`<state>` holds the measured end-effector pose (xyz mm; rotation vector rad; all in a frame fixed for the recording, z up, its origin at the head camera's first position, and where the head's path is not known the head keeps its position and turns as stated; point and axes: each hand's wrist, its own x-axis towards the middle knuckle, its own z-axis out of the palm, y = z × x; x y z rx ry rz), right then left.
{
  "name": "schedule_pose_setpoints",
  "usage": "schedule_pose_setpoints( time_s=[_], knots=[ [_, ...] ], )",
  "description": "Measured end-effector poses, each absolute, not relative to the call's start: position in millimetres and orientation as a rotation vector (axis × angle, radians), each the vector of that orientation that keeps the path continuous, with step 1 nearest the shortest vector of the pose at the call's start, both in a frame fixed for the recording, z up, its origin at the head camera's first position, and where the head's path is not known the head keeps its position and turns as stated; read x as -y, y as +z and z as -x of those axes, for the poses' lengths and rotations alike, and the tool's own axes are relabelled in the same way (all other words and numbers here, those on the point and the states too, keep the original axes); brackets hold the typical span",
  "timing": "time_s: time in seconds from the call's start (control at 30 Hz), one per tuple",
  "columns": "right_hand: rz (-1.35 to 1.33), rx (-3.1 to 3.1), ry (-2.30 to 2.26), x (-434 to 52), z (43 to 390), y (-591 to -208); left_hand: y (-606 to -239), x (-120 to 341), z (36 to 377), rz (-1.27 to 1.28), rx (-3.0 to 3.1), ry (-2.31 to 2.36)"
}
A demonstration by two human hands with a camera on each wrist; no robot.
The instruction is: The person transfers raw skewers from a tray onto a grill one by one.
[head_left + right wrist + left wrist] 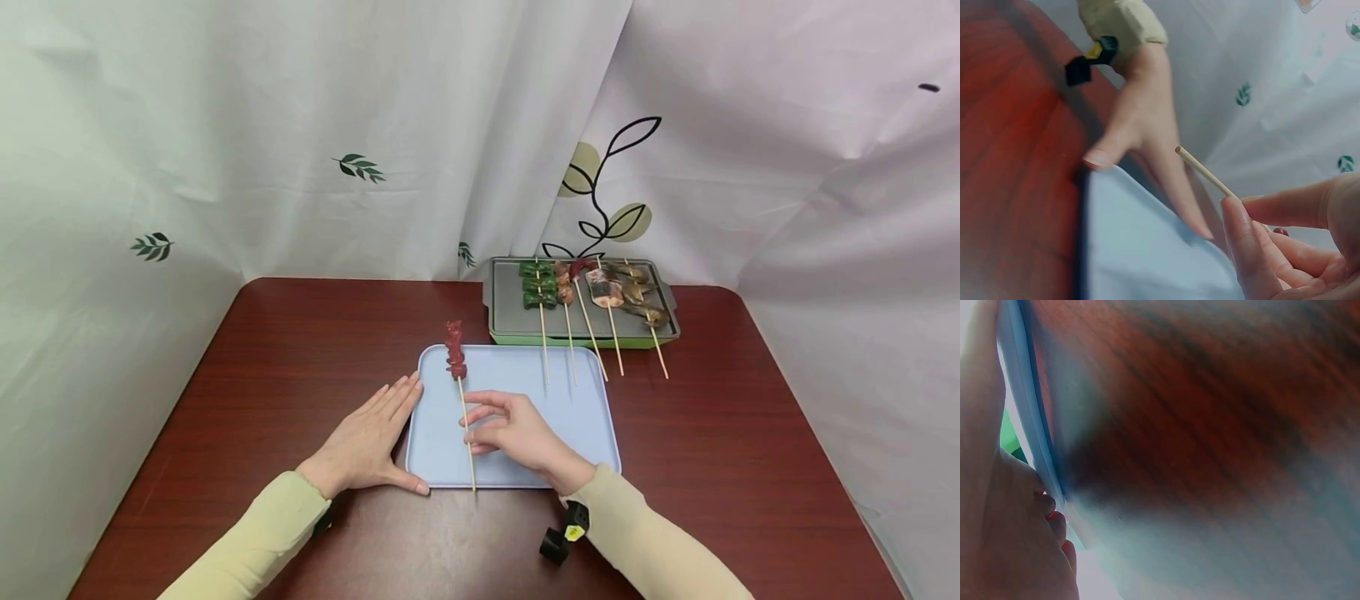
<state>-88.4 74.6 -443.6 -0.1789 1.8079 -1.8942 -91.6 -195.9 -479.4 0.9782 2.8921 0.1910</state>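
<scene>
**Skewer pinched over the blue tray**

At lower centre of the head view, the right hand (513,433) pinches the thin wooden stick of a red meat skewer (459,385) between thumb and fingertips; the meat end points toward the frame's top. The skewer lies over the pale blue rectangular plastic tray (577,417) on the dark red wooden table (300,350). The left hand (371,437) rests flat, fingers straight, against the tray's left edge.

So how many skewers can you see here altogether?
6. Five lie side by side on the grill pan, their sticks overhanging its front edge: green skewer, then four more. The sixth, the red meat skewer, is pinched by the right hand over the blue tray.
</scene>
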Motion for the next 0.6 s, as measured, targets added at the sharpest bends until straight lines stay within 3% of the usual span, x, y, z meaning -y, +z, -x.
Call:
schedule_pose_setpoints(
  time_s=[0.6],
  knots=[
    [0.165,-2.015,-1.966,-123,142,-394,-481,197,92,-1.028,-2.901,0.195]
  ],
)
